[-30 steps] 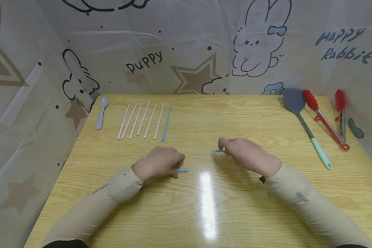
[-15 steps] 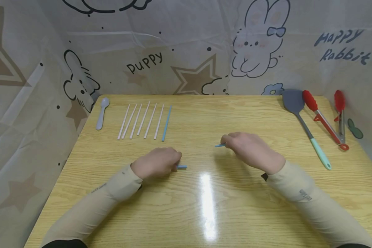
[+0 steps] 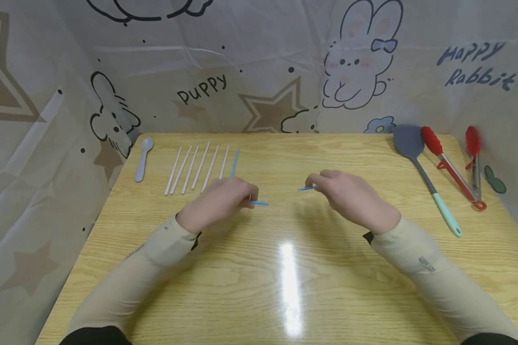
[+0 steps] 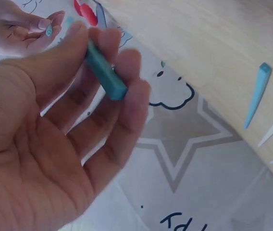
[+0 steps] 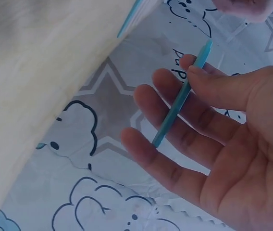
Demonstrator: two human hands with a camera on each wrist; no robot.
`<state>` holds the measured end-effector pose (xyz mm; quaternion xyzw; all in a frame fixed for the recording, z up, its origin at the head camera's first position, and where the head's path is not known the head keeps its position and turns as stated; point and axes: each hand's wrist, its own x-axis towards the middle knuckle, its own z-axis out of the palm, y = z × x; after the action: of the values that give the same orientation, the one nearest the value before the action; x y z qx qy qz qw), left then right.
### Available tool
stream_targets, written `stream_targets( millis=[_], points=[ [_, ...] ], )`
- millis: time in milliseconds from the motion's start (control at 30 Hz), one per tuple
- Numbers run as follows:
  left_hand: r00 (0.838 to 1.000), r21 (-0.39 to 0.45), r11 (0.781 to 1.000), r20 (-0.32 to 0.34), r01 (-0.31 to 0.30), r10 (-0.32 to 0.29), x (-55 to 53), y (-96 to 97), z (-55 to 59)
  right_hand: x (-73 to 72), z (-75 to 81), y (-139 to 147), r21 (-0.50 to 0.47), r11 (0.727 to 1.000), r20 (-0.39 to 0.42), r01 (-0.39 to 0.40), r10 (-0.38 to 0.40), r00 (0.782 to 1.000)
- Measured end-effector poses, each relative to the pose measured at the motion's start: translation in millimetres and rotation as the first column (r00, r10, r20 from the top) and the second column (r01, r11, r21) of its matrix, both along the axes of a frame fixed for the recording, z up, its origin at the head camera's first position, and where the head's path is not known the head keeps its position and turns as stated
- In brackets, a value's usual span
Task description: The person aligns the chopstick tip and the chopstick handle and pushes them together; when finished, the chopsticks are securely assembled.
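Note:
My left hand (image 3: pixel 217 203) is raised over the table's middle left. It pinches a light blue stick (image 4: pixel 105 72) between thumb and fingers, and one end of it pokes out to the right in the head view. A second blue stick (image 5: pixel 179 101) is held by my right hand (image 3: pixel 354 199), thumb pressing it across the fingers. Both hands are apart, their sticks pointing roughly toward each other. Behind my left hand lies a row of several pale pinkish-white sticks (image 3: pixel 190 170). At its right end is another blue stick (image 3: pixel 235 163), its near end hidden by the hand.
A pale spoon (image 3: pixel 143 160) lies at the table's far left corner. To the far right are a grey spatula (image 3: pixel 418 163) with a mint handle and red tongs (image 3: pixel 455 172). A printed cloth (image 3: pixel 276 57) hangs behind the wooden table (image 3: pixel 233 297).
My left hand has moved away from me toward the stick row, carrying its blue stick and now covering part of the row. My right hand has risen slightly farther from me, holding its stick.

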<state>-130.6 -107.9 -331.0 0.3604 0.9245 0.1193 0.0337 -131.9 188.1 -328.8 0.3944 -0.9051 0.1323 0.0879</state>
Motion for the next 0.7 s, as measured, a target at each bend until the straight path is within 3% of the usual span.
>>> stream_targets(
  millis=[133,200,700],
  points=[
    [0.992,0.026,0.999,-0.122,-0.028,0.031,-2.2,4.2,3.5,-1.5,5.0,-4,-0.010,1.000,-0.014,-0.004,0.004,1.000],
    [0.989,0.045,0.999,-0.147,-0.029,0.036,-3.0,5.6,5.2,-1.6,7.2,-7,-0.013,1.000,-0.016,-0.007,0.006,1.000],
    [0.994,0.129,0.992,-0.108,-0.005,0.019,-6.2,13.2,10.8,-2.4,10.0,-26,-0.033,0.997,-0.017,-0.071,0.070,0.997]
  ],
)
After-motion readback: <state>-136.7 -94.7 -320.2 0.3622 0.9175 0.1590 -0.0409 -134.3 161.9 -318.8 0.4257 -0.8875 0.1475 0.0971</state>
